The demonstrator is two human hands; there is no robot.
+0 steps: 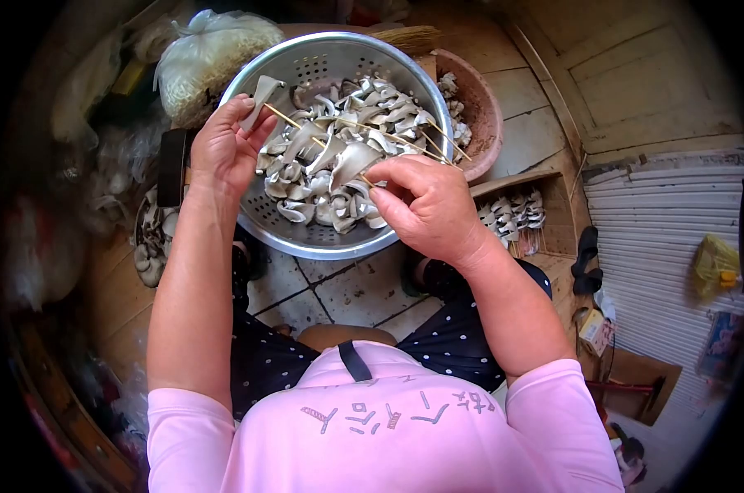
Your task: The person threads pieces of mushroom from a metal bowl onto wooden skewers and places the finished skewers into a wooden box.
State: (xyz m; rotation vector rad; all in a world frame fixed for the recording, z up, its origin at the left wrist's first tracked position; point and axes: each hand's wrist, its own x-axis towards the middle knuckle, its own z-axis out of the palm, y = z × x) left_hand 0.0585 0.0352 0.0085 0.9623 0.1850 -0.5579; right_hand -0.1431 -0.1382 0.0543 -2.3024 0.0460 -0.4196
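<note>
My left hand pinches a pale grey mushroom piece above the left rim of a metal colander. A thin wooden skewer runs from that piece down to the right, with more mushroom pieces on it. Its lower right end is between the thumb and fingers of my right hand. Under both hands the colander holds a heap of torn grey mushrooms. Several other skewers lie over the heap at the right.
A pink basin stands behind the colander's right side. Below it, a cardboard box holds loaded skewers. A filled plastic bag is at the upper left; more mushrooms lie at left. Tiled floor shows between the legs.
</note>
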